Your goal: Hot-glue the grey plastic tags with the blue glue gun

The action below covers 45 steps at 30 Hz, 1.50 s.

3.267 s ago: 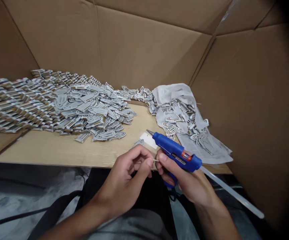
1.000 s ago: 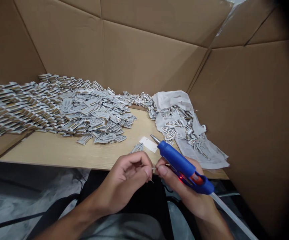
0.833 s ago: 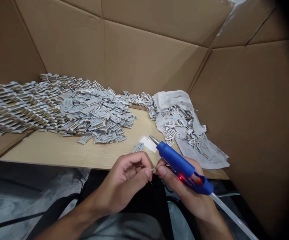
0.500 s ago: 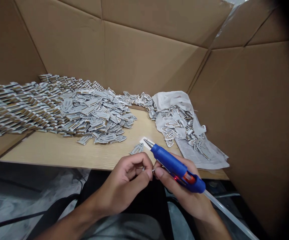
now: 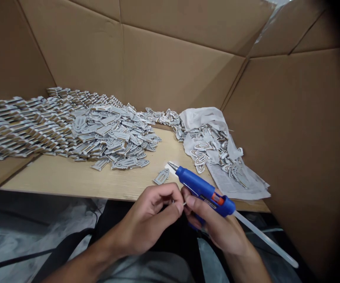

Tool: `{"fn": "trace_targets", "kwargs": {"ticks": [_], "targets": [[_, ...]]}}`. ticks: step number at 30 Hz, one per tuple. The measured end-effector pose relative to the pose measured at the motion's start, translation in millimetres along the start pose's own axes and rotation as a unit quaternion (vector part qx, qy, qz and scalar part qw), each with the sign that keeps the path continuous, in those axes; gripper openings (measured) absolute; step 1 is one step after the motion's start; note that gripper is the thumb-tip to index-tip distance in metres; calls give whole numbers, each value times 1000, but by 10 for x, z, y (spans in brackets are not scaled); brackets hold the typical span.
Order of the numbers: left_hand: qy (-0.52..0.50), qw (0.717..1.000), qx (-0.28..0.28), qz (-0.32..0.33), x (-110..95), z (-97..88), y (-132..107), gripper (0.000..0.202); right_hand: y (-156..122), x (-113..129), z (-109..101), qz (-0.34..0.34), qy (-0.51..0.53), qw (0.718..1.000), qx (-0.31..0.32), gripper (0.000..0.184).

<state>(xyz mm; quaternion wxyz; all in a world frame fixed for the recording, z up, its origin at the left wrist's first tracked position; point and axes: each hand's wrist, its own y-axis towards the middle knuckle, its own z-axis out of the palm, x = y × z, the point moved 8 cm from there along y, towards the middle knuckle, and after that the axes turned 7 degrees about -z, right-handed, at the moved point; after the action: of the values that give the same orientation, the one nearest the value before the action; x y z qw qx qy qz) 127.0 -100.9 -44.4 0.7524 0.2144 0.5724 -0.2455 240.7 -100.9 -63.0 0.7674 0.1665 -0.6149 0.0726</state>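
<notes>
My right hand (image 5: 217, 220) is closed around a blue hot glue gun (image 5: 198, 184). Its metal nozzle points up and left, and a long clear glue stick (image 5: 267, 237) sticks out of its back end. My left hand (image 5: 155, 214) is pinched, its thumb and index fingertips meeting those of the right hand. A tiny pale bit (image 5: 184, 203) shows between the fingertips; it is too small to name. Just beyond the hands a grey pointed flat piece (image 5: 161, 177) lies on the table, beside a small white card (image 5: 172, 168) under the nozzle.
A heap of grey pieces (image 5: 119, 135) stands left of centre, with stacked rows (image 5: 19, 127) of similar pieces further left. White paper wrapping (image 5: 240, 182) carries more loose pieces at right. Cardboard walls (image 5: 181, 70) enclose the wooden table (image 5: 78, 179).
The glue gun has rolled in my right hand and its back end has shifted left, so its label now shows. My fingertips have moved slightly right. The pieces on the table stay put.
</notes>
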Motion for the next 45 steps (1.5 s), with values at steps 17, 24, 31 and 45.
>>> {"fn": "trace_targets", "kwargs": {"ticks": [17, 24, 31, 45], "targets": [[6, 1000, 18, 23, -46, 29, -8, 29, 9, 241, -158, -74, -12, 997, -28, 26], [20, 999, -27, 19, -40, -63, -1, 32, -27, 367, -89, -85, -151, 985, -25, 15], [33, 996, -74, 39, -74, -80, -7, 31, 7, 476, 17, -109, -143, 983, -44, 8], [42, 995, -80, 34, -77, -45, -27, 34, -13, 447, 8, -129, -168, 973, -95, 14]]}}
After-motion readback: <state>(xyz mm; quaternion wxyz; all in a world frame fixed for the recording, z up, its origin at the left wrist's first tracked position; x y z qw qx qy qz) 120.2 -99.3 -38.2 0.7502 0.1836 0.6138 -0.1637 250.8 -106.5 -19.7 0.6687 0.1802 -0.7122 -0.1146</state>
